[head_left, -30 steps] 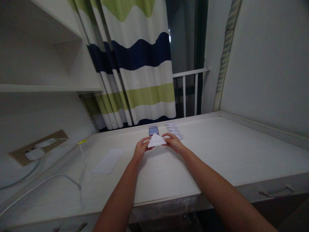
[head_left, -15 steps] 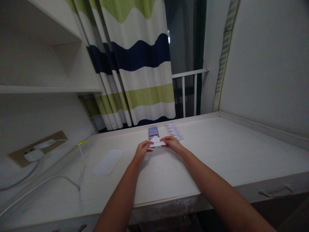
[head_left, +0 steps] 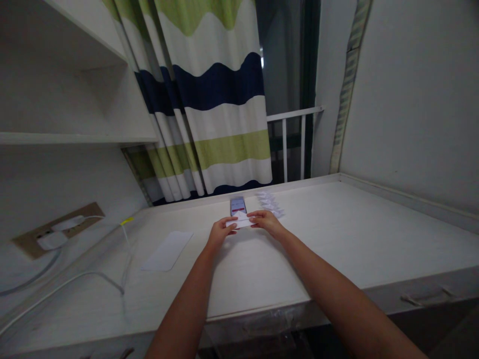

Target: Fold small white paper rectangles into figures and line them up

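Between my two hands is a folded piece of white paper (head_left: 241, 221), with a pointed top and a straight strip along its lower edge. My left hand (head_left: 220, 232) pinches its left end, thumb on the near face. The right end is gripped by my right hand (head_left: 266, 222), fingers curled behind it. Just beyond the paper a phone (head_left: 237, 204) with a lit screen lies on the desk, its lower part hidden. Several folded white paper shapes (head_left: 270, 203) stand in a row to the right of the phone.
A stack or sheet of white paper (head_left: 168, 251) lies at left on the white desk (head_left: 337, 239). White cables (head_left: 90, 274) run along the left side from a wall socket (head_left: 60, 232). Behind the desk hang a striped curtain (head_left: 220, 85) and a white railing (head_left: 294, 117).
The folded paper has tilted slightly, so more of its lower strip faces me. My left fingers have shifted a little on it; the other things stay in place.
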A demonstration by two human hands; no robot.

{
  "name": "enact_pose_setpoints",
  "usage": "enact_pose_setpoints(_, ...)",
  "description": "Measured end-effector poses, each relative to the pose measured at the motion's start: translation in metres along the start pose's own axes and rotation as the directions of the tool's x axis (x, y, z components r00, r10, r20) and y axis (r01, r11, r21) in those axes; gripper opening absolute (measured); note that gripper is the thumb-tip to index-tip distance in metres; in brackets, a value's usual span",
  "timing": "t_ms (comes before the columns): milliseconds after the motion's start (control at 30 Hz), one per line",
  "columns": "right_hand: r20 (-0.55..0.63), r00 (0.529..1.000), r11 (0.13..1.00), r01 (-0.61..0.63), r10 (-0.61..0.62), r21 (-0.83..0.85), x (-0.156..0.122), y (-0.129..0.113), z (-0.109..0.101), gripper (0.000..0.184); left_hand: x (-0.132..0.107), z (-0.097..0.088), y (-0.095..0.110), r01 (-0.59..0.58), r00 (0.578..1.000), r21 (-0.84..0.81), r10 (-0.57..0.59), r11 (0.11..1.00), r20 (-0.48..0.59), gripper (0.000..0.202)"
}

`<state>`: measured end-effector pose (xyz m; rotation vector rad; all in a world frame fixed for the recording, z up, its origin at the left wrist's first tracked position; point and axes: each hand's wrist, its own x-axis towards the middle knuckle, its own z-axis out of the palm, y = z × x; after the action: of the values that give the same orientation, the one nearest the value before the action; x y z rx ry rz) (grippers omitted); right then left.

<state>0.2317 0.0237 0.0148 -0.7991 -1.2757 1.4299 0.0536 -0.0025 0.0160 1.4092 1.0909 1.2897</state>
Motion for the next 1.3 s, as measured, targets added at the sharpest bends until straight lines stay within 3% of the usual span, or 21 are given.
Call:
enact_pose_setpoints(233, 0.056, 0.998, 1.0, 0.009, -0.008, -0.025, -0.001, -0.002, -0.001, 0.024, 0.002, -0.002, 0.0, 0.0, 1.0, -0.01, 0.0, 1.0, -0.023, 0.043)
enact_pose_setpoints(533, -0.02, 0.999, 0.999, 0.025, -0.026, -0.025, -0.002, -0.007, 0.0, 0.017, 0.007, -0.007, -0.007, 0.014, 0.999, -0.084, -0.017, 0.996, -0.04, 0.04)
enact_pose_setpoints(900, 0.035, 0.999, 0.999, 0.037, -0.036, -0.034, -0.001, -0.008, -0.004, 0.025, 0.005, -0.006, -0.003, 0.013, 0.999, -0.043, -0.014, 0.999, -0.041, 0.04)
enact_pose_setpoints(1133, 0.031, 0.993, 0.981, 0.116, -0.112, -0.158, 0.008, -0.004, -0.009, 0.024, 0.006, -0.004, -0.001, 0.023, 0.998, -0.007, -0.024, 1.0, -0.061, 0.036)
enact_pose_setpoints(1300, 0.022, 0.969, 0.907, 0.238, -0.245, -0.347, 0.01, -0.003, -0.011, 0.02, 0.006, -0.004, -0.002, 0.043, 0.996, -0.026, -0.045, 0.999, -0.073, 0.036)
